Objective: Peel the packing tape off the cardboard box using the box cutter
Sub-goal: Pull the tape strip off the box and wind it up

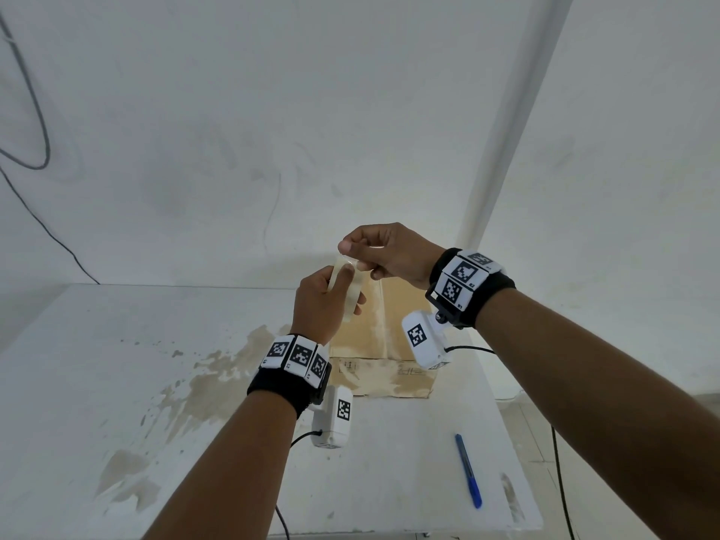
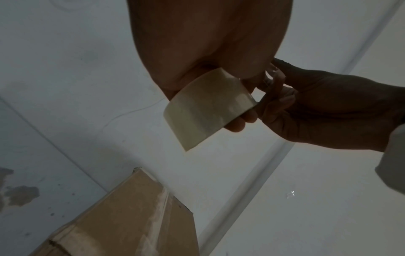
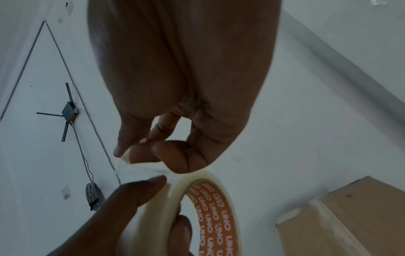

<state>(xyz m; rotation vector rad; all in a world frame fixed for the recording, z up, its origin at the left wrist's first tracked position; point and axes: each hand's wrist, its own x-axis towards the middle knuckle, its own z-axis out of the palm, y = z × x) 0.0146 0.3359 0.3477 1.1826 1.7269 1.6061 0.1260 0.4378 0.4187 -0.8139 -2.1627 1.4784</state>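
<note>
My left hand grips a roll of clear packing tape held up above the table. In the right wrist view the tape roll shows an orange printed core. My right hand pinches the loose tape end at the top of the roll. The brown cardboard box lies flat on the table behind and below both hands, with pale tape marks along its seam. A blue box cutter lies alone on the table at the near right, away from both hands.
The white table has brown stains left of the box. Its right edge runs just past the cutter, with a black cable hanging beyond it. A white pipe climbs the wall behind. Cables and a small grey device hang on the wall.
</note>
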